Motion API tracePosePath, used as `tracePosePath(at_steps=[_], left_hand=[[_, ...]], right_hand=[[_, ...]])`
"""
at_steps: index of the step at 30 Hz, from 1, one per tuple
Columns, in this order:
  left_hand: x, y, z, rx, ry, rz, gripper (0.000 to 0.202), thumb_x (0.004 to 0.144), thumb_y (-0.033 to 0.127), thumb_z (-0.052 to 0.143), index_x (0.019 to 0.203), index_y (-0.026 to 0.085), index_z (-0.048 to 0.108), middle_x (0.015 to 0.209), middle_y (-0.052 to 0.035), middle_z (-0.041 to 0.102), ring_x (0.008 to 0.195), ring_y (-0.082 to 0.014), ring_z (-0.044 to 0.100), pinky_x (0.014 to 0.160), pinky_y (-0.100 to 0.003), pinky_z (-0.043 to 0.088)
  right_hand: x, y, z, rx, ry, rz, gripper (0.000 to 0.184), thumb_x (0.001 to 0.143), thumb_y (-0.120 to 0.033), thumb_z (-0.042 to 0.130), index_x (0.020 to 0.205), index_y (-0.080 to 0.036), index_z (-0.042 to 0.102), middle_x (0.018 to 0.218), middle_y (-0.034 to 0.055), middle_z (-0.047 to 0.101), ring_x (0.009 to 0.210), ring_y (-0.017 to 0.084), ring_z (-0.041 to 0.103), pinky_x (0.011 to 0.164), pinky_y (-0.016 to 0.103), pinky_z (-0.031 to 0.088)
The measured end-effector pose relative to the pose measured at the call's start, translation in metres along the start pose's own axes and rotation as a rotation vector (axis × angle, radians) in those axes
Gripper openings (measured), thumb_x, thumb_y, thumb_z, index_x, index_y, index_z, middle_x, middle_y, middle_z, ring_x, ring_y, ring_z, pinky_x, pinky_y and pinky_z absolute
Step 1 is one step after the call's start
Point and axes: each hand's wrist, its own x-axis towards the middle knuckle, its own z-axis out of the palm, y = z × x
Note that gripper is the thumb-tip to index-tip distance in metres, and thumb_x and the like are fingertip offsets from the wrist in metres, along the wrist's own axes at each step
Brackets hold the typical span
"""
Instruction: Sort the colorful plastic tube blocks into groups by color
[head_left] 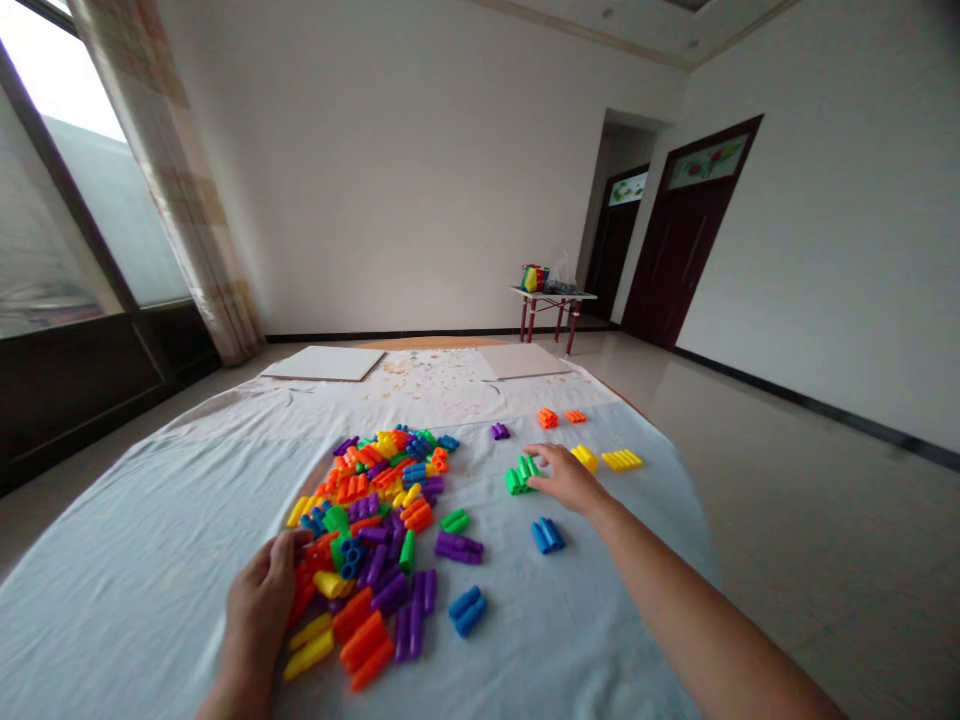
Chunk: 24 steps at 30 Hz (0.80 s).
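Observation:
Loose plastic bullet-shaped building blocks (390, 590) in purple, orange, blue, yellow and green form a large pile on the cloth. At its left edge is my left hand (262, 585), with fingers bent and close together against orange blocks (304, 585). What those fingers hold, if anything, is hidden. To the right of the pile, the thumb and fingers of my right hand (562, 475) close around the side of a green block group (519, 476). Yellow blocks (585, 458) lie just beyond that hand, and a blue block (547, 535) lies nearer to me.
A light cloth (150, 540) covers the round table. Two flat white boards (326, 363) lie at its far side. Separate orange blocks (547, 418), a yellow row (622, 460) and a purple block (499, 431) sit towards the right. A small table (555, 295) with bags stands behind.

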Motion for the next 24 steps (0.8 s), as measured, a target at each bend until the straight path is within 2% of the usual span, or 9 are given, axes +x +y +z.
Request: tracePosePath(at_steps=[2,5,9,14,18,21,24], left_hand=[[-0.001,0.005,-0.001,0.035,0.002,0.005,0.040,0.072,0.054,0.042,0.078,0.023,0.067,0.077,-0.0020,0.068,0.076,-0.0214,0.062,0.069,-0.029,0.047],[-0.004,0.013,-0.003,0.069,0.003,-0.014,0.039,0.071,0.053,0.042,0.077,0.024,0.067,0.076,-0.0012,0.069,0.075,-0.0220,0.062,0.069,-0.030,0.047],[-0.005,0.014,-0.005,0.062,-0.002,-0.029,0.039,0.070,0.053,0.043,0.077,0.024,0.067,0.074,-0.0006,0.069,0.073,-0.0220,0.062,0.068,-0.030,0.047],[-0.004,0.004,-0.003,0.009,0.012,-0.021,0.040,0.071,0.055,0.045,0.081,0.023,0.067,0.074,-0.0005,0.068,0.074,-0.0206,0.062,0.067,-0.028,0.047],[-0.004,-0.002,-0.002,-0.036,0.028,-0.004,0.043,0.071,0.056,0.046,0.083,0.021,0.067,0.074,-0.0010,0.068,0.071,-0.0191,0.062,0.064,-0.027,0.047],[-0.005,0.000,-0.002,-0.047,0.031,0.025,0.044,0.071,0.056,0.046,0.081,0.018,0.067,0.073,-0.0026,0.069,0.069,-0.0194,0.062,0.062,-0.027,0.048],[-0.009,0.004,-0.003,-0.010,0.033,0.038,0.046,0.071,0.057,0.045,0.080,0.017,0.067,0.073,-0.0041,0.069,0.068,-0.0199,0.062,0.062,-0.028,0.048]], right_hand=[[0.002,0.023,-0.005,-0.010,-0.025,0.071,0.049,0.066,-0.012,0.064,0.114,-0.017,0.058,0.112,0.0074,0.061,0.091,0.018,0.058,0.084,0.032,0.045],[0.004,0.040,0.000,0.007,-0.064,0.110,0.050,0.065,-0.010,0.062,0.113,-0.018,0.059,0.112,0.0066,0.061,0.086,0.016,0.059,0.080,0.031,0.048],[0.009,0.042,0.012,0.031,-0.088,0.102,0.051,0.064,-0.010,0.062,0.114,-0.017,0.059,0.111,0.0063,0.063,0.078,0.015,0.059,0.079,0.032,0.048],[0.009,0.037,0.015,0.038,-0.140,0.072,0.055,0.064,-0.012,0.063,0.118,-0.015,0.057,0.114,0.0088,0.060,0.083,0.017,0.059,0.082,0.033,0.048],[-0.003,0.040,0.015,-0.005,-0.051,0.056,0.052,0.072,-0.009,0.051,0.123,-0.016,0.052,0.120,0.0102,0.055,0.099,0.019,0.057,0.092,0.036,0.044],[-0.013,0.047,0.023,-0.093,0.033,0.108,0.053,0.071,-0.003,0.045,0.122,-0.015,0.053,0.118,0.0120,0.057,0.108,0.020,0.054,0.097,0.037,0.040],[-0.018,0.054,0.032,-0.139,0.044,0.134,0.050,0.072,-0.001,0.044,0.119,-0.014,0.056,0.115,0.0128,0.059,0.112,0.022,0.052,0.099,0.036,0.039]])
